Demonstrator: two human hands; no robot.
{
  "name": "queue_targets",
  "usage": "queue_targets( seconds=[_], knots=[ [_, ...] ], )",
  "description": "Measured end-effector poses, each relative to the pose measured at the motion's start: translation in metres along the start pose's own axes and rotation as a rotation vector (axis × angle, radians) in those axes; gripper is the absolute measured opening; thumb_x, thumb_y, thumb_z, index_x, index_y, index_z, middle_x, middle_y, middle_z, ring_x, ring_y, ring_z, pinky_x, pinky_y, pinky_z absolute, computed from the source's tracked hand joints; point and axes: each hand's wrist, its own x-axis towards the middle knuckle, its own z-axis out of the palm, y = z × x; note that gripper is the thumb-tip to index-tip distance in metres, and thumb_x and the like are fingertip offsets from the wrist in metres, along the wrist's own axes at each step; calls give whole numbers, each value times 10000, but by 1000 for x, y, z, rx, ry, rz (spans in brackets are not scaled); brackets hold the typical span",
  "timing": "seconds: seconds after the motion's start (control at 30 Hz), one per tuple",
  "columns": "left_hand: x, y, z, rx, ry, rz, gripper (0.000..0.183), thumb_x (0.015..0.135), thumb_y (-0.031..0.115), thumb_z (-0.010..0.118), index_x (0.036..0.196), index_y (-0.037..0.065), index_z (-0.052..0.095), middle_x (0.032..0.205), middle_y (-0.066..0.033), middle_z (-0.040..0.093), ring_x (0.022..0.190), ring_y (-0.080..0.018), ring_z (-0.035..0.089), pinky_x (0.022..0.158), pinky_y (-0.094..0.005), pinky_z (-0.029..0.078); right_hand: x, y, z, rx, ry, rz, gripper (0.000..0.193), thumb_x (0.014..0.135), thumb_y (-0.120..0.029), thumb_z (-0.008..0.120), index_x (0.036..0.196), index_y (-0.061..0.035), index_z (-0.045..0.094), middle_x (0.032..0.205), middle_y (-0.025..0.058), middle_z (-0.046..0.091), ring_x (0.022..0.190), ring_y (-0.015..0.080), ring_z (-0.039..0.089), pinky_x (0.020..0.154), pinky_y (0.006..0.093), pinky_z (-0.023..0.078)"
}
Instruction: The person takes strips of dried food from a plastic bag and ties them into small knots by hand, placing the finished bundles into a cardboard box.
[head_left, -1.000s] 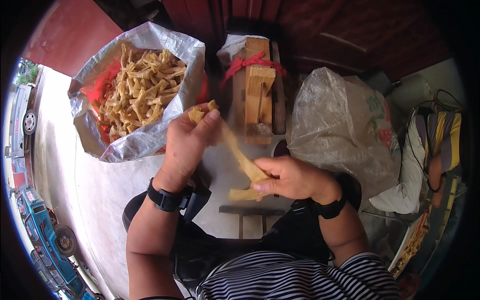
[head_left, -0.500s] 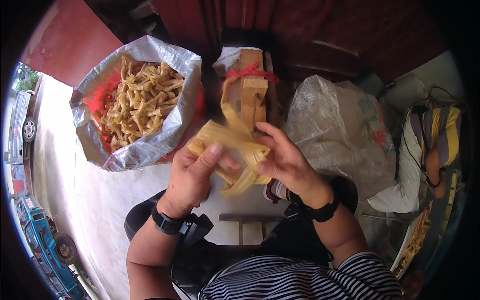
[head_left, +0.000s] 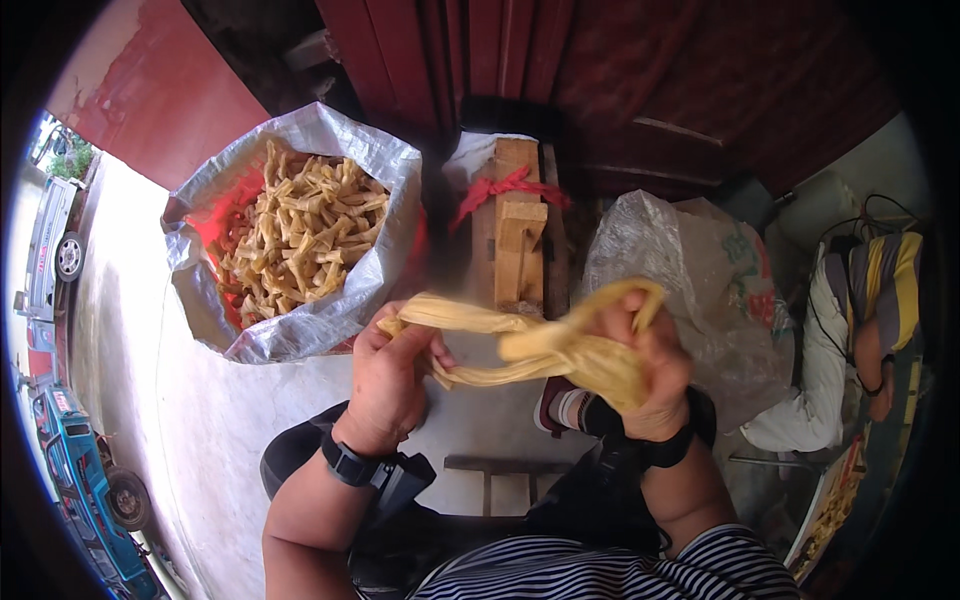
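Observation:
A long, pliable yellow-tan strip (head_left: 470,318), folded into a loop, is stretched between my two hands above the floor. My left hand (head_left: 392,368) pinches the loop's left end between thumb and fingers. Around the strip's bunched right end, my right hand (head_left: 655,370) is closed; motion blurs its fingers and part of the strip. Beyond my hands stands a wooden block device (head_left: 518,225) with a red cloth tied around it. At the left, a silvery woven sack (head_left: 290,340) with a red lining is filled with knotted tan pieces (head_left: 305,225) of similar look.
A translucent plastic sack (head_left: 680,260) slumps on the right. Past it, another person's arm (head_left: 872,350) reaches beside a tray of tan pieces (head_left: 835,505). A dark red door (head_left: 640,90) rises behind. A blue vehicle (head_left: 85,470) stands far left.
My hands have drawn apart, the right one moving rightward, and the strip is now pulled out lengthwise between them. The strip's tail no longer lies against the wooden block.

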Motion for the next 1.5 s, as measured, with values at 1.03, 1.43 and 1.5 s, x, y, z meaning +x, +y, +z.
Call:
queue_targets(
  seconds=[1.03,1.43,1.5],
  knots=[
    [-9,20,11,502,-452,-111,407,875,-74,471,1256,43,553,957,-89,648,691,-109,594,628,-227,494,10,16,-6,-488,-10,726,236,920,-219,600,999,4,603,761,-15,561,720,81,523,669,243,425],
    [-10,-19,9,750,-377,-330,230,926,209,542,884,-1,626,812,-47,639,690,-130,626,581,-280,499,6,25,9,-1380,-527,-112,134,696,-81,697,743,-79,571,600,45,546,560,249,569,513,348,445],
    [-20,-29,17,829,-519,-128,250,916,225,554,843,-1,632,721,-39,610,644,-106,587,584,-285,491,7,27,5,-1295,-620,-214,206,698,-157,736,691,-91,541,546,33,475,504,238,523,474,344,400]
  ],
)
